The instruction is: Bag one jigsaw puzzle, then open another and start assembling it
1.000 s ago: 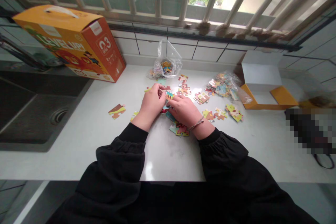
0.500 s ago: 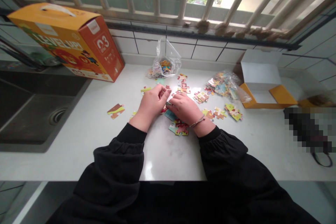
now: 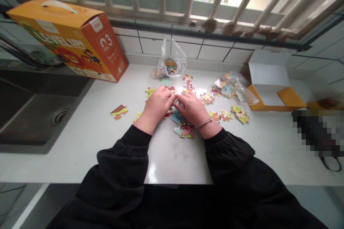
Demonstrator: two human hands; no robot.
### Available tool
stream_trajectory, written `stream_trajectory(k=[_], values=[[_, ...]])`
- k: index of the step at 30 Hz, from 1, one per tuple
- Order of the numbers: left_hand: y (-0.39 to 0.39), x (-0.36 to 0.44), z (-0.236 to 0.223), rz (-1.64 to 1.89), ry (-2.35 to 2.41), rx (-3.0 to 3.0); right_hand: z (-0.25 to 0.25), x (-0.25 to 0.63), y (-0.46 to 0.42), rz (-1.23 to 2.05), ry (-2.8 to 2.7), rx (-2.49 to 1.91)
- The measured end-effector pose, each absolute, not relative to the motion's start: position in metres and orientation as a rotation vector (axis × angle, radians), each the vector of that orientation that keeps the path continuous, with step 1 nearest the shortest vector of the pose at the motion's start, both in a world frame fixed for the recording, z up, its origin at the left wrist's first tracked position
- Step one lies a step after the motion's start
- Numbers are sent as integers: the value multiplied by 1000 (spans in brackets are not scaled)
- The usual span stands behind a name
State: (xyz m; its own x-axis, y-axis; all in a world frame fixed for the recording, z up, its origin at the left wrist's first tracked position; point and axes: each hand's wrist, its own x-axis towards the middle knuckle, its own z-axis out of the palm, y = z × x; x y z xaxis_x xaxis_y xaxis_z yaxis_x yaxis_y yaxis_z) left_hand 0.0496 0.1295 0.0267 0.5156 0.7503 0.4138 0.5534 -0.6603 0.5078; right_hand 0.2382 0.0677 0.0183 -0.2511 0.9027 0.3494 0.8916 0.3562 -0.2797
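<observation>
My left hand (image 3: 158,105) and my right hand (image 3: 191,106) meet at the fingertips over a cluster of puzzle pieces. Both have curled, closed fingers. A small bit of a puzzle piece (image 3: 176,101) shows between the fingertips, mostly covered. Below the right hand lies a teal puzzle piece (image 3: 176,117), and nearer me a red and green piece (image 3: 187,130). Brown and pink pieces (image 3: 189,88) lie just beyond the fingers. To the left of my left hand is a brown and green piece (image 3: 119,111).
Behind the hands stands a clear bag (image 3: 172,61) of pieces; another bag (image 3: 231,86) lies right, beside an open yellow box (image 3: 291,98). More pieces (image 3: 240,114) lie right. An orange carton (image 3: 104,48) stands near the dark sink (image 3: 29,114). Window bars rise behind the counter (image 3: 88,146).
The fingertips of both hands have come together. The greenish piece that showed at my right fingertips is now largely hidden. The whole view has shifted slightly.
</observation>
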Motion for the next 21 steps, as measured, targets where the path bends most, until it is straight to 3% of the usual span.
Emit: stream_trajectory(k=[8, 14, 21], values=[[129, 49, 31, 776, 1277, 2453, 19, 244, 66, -71, -1972, -1835], [130, 46, 33, 808, 1454, 2319, 27, 228, 56, 43, -2272, -1573], [130, 47, 30, 917, 1403, 2259, 32, 221, 54, 177, -2303, -1683]])
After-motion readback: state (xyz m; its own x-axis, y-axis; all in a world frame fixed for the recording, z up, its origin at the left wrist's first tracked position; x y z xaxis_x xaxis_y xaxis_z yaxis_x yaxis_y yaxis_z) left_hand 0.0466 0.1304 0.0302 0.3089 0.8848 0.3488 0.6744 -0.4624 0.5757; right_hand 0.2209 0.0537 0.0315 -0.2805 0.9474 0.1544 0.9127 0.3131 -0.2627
